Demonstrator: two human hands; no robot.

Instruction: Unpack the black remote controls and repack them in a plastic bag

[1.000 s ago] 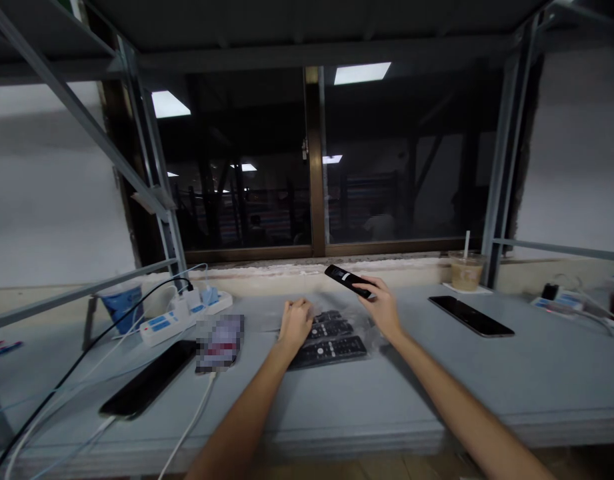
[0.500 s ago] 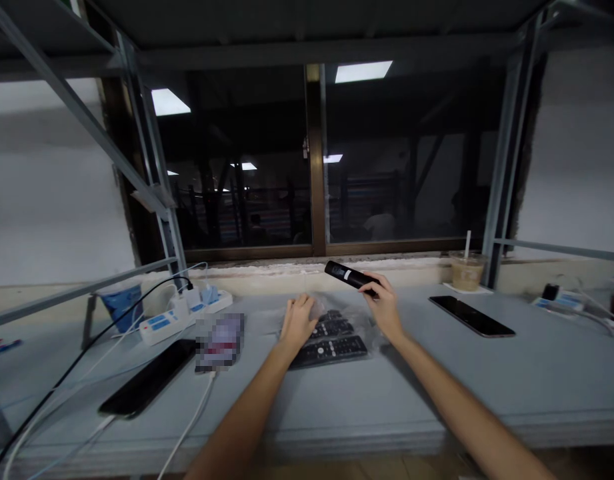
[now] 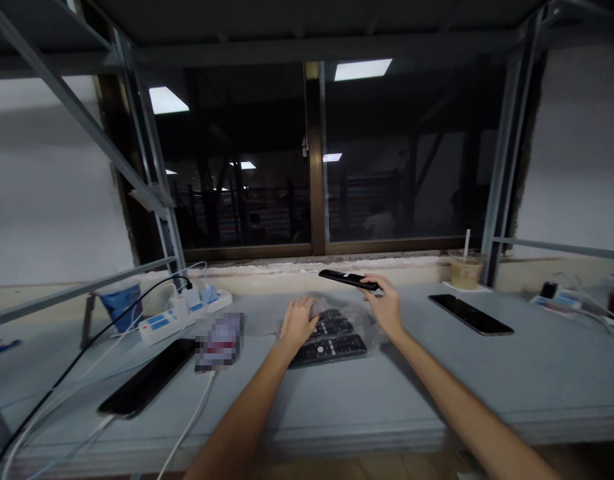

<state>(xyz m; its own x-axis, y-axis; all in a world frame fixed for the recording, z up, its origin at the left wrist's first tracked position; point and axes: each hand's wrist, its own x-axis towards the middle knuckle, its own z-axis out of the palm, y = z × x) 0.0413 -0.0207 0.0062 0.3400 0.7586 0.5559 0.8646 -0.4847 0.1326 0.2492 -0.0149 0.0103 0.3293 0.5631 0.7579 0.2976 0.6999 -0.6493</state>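
Observation:
Pinched in my right hand (image 3: pixel 385 307) is a black remote control (image 3: pixel 344 277), held above the table near the window ledge. It is tilted, so mostly its thin edge shows, with a small pale patch on it. Several black remote controls (image 3: pixel 331 348) in clear plastic lie in a row beneath. My left hand (image 3: pixel 299 321) is at the left end of that row, its fingers bent over the clear plastic bag (image 3: pixel 317 307); its fingertips are partly hidden.
On the left are a white power strip (image 3: pixel 161 325) with plugs and cables, a dark phone (image 3: pixel 149 379) and another phone (image 3: pixel 221 341), blurred out. To the right lie a black phone (image 3: pixel 469 315) and a drink cup (image 3: pixel 465 270) with a straw. Metal frame posts (image 3: pixel 507 153) flank the window.
My right hand has turned the remote control from showing its broad face to nearly edge-on, and its far end has dropped slightly. The left hand has barely moved.

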